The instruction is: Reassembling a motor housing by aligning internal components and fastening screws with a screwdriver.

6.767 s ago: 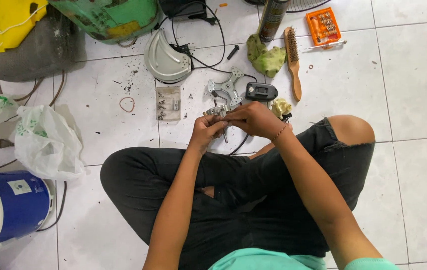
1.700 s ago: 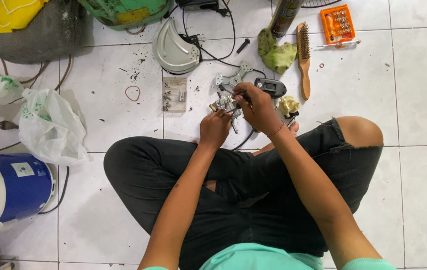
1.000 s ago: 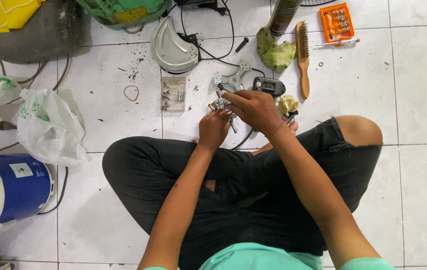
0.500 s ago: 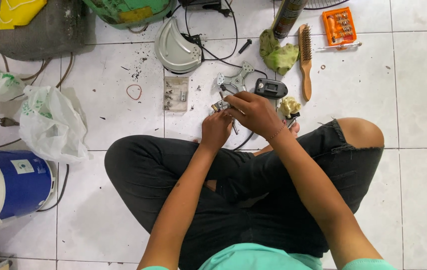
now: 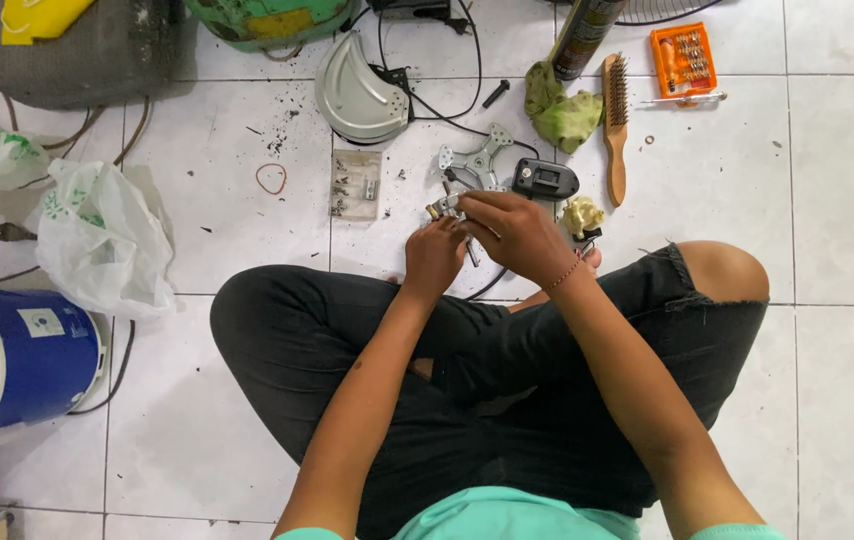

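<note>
Fig.: L hand and R hand, both closed on a small metal part, just below the star-shaped bracket. Black switch box right of bracket. Best: L steadies, R works w/ small turns.

Small metal part mostly hidden by right hand & left hand; grip unclear.

Open white tile floor right of knee and at lower left. Ahead of hands, passage crowded: silver cross-shaped metal bracket, black plastic box, small clear bag of screws, wooden-handled wire brush. White plastic bag blocks left side.
</note>
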